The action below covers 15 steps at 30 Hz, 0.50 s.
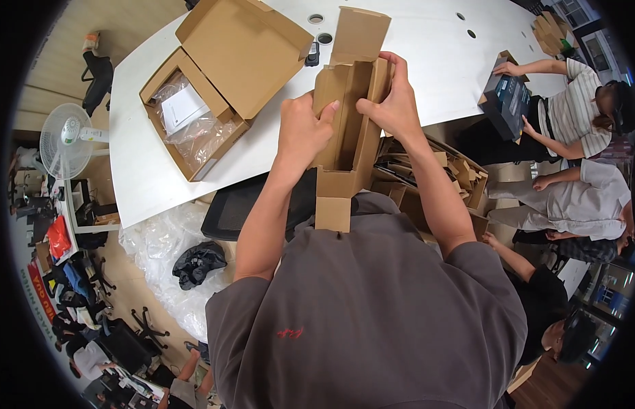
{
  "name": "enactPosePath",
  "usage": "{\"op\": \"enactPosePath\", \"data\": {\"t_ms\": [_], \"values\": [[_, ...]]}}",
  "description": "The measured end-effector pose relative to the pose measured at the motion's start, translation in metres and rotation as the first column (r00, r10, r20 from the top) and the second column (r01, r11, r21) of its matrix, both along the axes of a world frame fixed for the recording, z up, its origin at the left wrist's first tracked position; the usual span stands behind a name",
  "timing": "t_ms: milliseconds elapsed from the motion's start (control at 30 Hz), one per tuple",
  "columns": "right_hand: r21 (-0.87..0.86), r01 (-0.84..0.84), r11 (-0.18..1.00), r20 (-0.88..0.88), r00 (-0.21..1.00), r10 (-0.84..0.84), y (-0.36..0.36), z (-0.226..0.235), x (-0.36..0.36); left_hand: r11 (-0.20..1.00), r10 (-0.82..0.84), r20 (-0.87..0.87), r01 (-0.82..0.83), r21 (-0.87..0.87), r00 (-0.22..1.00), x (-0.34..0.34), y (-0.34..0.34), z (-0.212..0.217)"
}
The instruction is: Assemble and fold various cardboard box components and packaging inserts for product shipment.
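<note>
Cardboard box (346, 140), narrow and open, gripped at its sides by left fingers (328, 112) and right fingers (372, 109)

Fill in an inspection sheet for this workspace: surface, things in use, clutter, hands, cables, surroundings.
Surface: white table, round holes in its top.
Things in use: narrow cardboard box, end flaps unfolded; open cardboard box on the table, holding white paper and clear plastic.
Clutter: clear plastic sheeting and black bag at left; cardboard scraps at right.
Hands: left and right grip the narrow cardboard box.
Cables: nothing seen.
Surroundings: white fan at left; people at right, one holding a dark box.
</note>
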State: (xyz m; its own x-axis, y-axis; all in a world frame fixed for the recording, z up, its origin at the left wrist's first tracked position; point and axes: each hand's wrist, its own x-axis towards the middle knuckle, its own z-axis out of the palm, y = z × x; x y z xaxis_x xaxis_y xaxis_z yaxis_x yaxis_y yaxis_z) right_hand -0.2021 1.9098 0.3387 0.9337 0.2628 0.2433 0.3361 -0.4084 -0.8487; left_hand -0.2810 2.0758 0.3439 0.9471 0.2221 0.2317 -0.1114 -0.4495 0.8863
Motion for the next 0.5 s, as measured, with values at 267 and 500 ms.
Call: {"op": "enactPosePath", "data": {"t_ms": [267,500], "values": [[0.289,-0.175,0.941,-0.104,0.971,0.213,0.001,0.017,-0.005,0.998,0.061,0.069,-0.061,0.004,0.996,-0.001,0.004,0.003],[0.059,-0.064,0.996,0.318,0.947,0.042,0.012,0.041,-0.032,0.99,0.14,0.171,-0.136,-0.03,0.975,0.001,0.006,-0.001]]}}
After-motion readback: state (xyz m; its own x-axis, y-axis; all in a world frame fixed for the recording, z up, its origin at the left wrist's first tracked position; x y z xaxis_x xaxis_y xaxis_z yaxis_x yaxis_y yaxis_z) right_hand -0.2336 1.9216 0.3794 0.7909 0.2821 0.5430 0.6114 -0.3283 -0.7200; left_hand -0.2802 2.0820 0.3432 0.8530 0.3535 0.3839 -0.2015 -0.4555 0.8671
